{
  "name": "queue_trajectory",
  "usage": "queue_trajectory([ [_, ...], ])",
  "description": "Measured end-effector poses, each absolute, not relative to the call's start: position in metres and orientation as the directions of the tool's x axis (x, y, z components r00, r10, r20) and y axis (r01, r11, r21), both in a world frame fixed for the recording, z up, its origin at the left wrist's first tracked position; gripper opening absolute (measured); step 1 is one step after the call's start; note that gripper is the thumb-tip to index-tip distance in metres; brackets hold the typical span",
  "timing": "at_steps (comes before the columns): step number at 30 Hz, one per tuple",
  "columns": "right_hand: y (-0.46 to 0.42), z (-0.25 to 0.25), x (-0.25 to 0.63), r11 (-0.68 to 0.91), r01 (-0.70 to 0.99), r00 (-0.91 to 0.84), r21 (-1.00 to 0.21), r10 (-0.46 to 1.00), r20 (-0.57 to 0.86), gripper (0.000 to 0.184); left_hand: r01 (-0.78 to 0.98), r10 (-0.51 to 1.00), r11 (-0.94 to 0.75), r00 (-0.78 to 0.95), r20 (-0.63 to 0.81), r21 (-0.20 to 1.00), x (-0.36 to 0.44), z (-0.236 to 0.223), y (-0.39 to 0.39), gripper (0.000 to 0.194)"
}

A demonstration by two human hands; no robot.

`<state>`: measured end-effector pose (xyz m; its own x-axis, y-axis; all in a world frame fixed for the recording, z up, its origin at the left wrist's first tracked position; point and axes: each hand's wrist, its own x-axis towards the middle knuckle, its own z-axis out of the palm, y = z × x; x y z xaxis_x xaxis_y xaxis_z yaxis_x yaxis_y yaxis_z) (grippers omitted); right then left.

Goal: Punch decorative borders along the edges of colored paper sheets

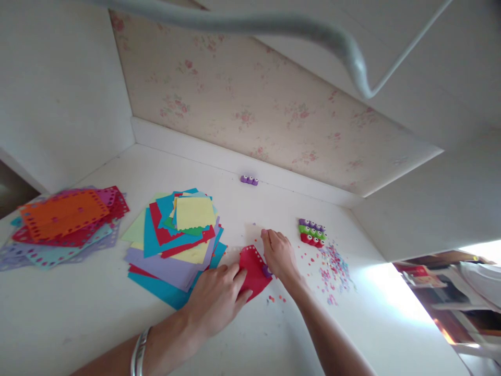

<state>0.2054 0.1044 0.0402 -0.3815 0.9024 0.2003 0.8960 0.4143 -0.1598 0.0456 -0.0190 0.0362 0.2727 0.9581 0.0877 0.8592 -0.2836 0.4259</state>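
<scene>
My left hand [215, 295], with a silver bracelet at its wrist, holds a sheet of red paper [252, 274] against the white table. The sheet has a row of punched holes along its upper edge. My right hand [279, 253] is closed at the sheet's right edge, around a small purple paper punch [266, 270] that shows only in part below the fingers. Just left of my left hand lies a loose pile of coloured paper [172, 266], topped by a pale yellow piece [194, 213].
Purple, green and red punches [312, 233] stand in rows on the right, near scattered paper confetti [334, 269]. Another short purple row [249, 180] sits by the back wall. Hole-edged sheets [64, 214] are heaped at far left. A grey bar [250, 22] crosses overhead.
</scene>
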Motion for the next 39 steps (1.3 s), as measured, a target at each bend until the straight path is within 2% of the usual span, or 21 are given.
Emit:
queue_trajectory([
  [9, 0.1032, 0.0399, 0.2083, 0.417, 0.882, -0.374, -0.219, 0.903, 0.213, 0.042, 0.848, 0.958, -0.284, 0.275, 0.085, 0.447, 0.0445, 0.0349, -0.0193, 0.026],
  [21, 0.0999, 0.0359, 0.2061, 0.425, 0.899, -0.396, -0.107, 0.893, 0.214, 0.041, 0.85, 0.957, -0.282, 0.281, 0.069, 0.445, 0.0439, 0.0376, -0.0203, 0.024],
  [34, 0.0961, 0.0363, 0.2029, 0.415, 0.908, -0.411, -0.06, 0.909, 0.076, 0.036, 0.864, 0.956, -0.291, 0.28, 0.088, 0.411, 0.0458, 0.036, -0.0197, 0.026],
  [39, 0.0971, 0.038, 0.2017, 0.427, 0.904, -0.426, 0.006, 0.903, 0.045, 0.036, 0.859, 0.952, -0.303, 0.292, 0.09, 0.414, 0.0452, 0.0354, -0.0198, 0.025],
])
